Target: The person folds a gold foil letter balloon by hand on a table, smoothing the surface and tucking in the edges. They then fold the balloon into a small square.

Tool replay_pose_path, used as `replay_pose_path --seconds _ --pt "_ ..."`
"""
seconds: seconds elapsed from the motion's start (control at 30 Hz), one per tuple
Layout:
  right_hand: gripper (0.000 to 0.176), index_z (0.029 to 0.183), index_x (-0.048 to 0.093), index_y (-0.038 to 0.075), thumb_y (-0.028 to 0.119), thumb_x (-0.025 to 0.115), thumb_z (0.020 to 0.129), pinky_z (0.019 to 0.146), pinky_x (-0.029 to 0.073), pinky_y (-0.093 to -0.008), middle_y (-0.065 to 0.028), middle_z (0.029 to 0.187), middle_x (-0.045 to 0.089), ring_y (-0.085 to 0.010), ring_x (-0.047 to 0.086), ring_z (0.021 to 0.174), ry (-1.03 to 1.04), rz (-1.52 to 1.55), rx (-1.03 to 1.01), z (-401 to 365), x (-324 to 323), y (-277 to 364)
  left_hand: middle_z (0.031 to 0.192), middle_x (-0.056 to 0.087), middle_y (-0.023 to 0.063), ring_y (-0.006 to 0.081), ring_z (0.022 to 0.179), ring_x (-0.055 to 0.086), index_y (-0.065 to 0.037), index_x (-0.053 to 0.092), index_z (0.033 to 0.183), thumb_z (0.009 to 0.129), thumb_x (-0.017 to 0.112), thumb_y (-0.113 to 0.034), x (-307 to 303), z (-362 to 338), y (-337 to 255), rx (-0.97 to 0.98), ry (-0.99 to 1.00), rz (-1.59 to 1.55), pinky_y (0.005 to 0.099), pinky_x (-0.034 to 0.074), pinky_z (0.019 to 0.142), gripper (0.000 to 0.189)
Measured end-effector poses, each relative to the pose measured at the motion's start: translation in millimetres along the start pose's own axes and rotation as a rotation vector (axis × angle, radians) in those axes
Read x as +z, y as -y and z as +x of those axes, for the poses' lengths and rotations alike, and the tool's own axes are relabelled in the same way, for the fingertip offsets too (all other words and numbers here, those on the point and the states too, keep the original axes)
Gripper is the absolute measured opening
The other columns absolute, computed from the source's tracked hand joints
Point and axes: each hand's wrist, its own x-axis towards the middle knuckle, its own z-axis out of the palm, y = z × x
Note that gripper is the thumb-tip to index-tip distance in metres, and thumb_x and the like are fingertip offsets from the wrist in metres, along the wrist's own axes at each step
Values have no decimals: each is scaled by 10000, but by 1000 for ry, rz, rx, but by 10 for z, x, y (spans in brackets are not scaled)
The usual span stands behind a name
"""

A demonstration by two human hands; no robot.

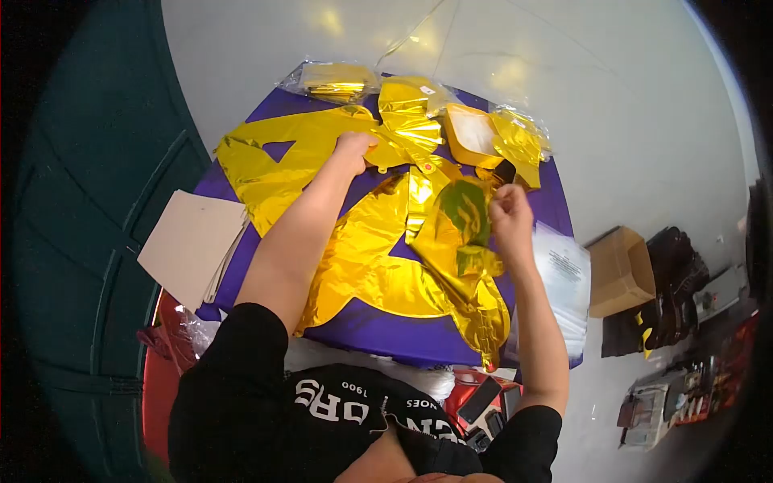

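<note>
Two flat gold foil balloons lie on the purple-covered table. The far foil balloon (258,173) has a triangular opening; the near foil balloon (362,258) is crumpled along its right side. My left hand (357,151) is closed at the far balloon's right end, its fingertips partly hidden. Over the right side, my right hand (511,211) is closed in a pinch beside a raised, folded flap of the near balloon, seemingly gripping its edge, though blur hides the exact contact. Just beyond those fingers is a small dark object (504,172).
Packs of folded gold foil (338,82) line the back edge, near a yellow tub (467,135) with white contents. Beige cards (197,245) stack at the left edge, clear plastic bags (560,278) at the right. A cardboard box (620,274) stands on the floor.
</note>
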Motion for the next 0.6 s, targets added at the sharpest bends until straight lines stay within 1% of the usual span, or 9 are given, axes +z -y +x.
replay_pose_path --seconds 0.1,0.17,0.27,0.33,0.37,0.43,0.5,0.57,0.6 --pt "190 1032 536 79 -20 512 871 488 337 -229 35 674 457 -46 407 571 4 207 83 95 -166 578 982 622 182 362 823 676 12 556 1108 794 594 91 -3 -213 10 3 15 -63 523 576 656 326" --pt "268 1071 563 103 -38 466 865 483 345 -208 46 685 465 -40 403 561 -5 228 86 221 -317 730 1035 621 197 358 888 665 37 545 1131 831 575 65 15 -344 -62 16 -6 45 512 567 738 302" --pt "191 929 641 68 16 465 880 477 365 -207 41 704 530 -47 444 567 -68 328 101 496 -606 797 1039 630 198 348 913 663 59 556 1113 850 575 42 19 -609 -273 -23 18 150 504 562 778 264" --pt "152 824 649 47 87 518 892 544 372 -217 9 724 579 -61 471 617 -43 226 82 622 -947 870 1018 639 191 339 901 666 67 571 1085 848 585 30 -14 -769 -374 -82 57 174 495 562 779 240" --pt "142 850 659 38 95 533 886 508 358 -218 15 680 563 -58 465 578 -167 135 -50 740 -1026 853 1008 642 187 333 894 668 70 578 1072 847 591 24 -47 -833 -400 -118 79 172 486 563 779 230" --pt "146 846 681 50 85 542 874 533 336 -193 39 664 539 -28 450 586 -124 287 33 836 -1195 1033 989 649 178 321 879 671 72 589 1051 846 601 10 -110 -983 -452 -177 118 198 469 562 776 214" --pt "177 877 687 15 73 519 876 639 418 -216 6 732 597 -57 535 693 -269 145 -22 966 -1216 1171 969 655 170 307 864 674 68 599 1035 848 609 -5 -200 -1205 -465 -228 149 252 452 561 770 201" --pt "227 980 698 -26 41 515 865 657 419 -192 17 780 607 -57 534 703 -343 -113 -200 1091 -1199 1334 940 658 165 290 831 678 71 607 1004 857 608 -9 -274 -1500 -501 -204 171 311 430 563 748 167" --pt "239 1010 712 12 59 517 881 700 460 -227 -12 828 646 -106 583 761 -312 -137 -199 1215 -1261 1315 925 659 162 282 814 680 73 611 988 861 607 -11 -307 -1645 -509 -192 183 339 420 563 737 152"
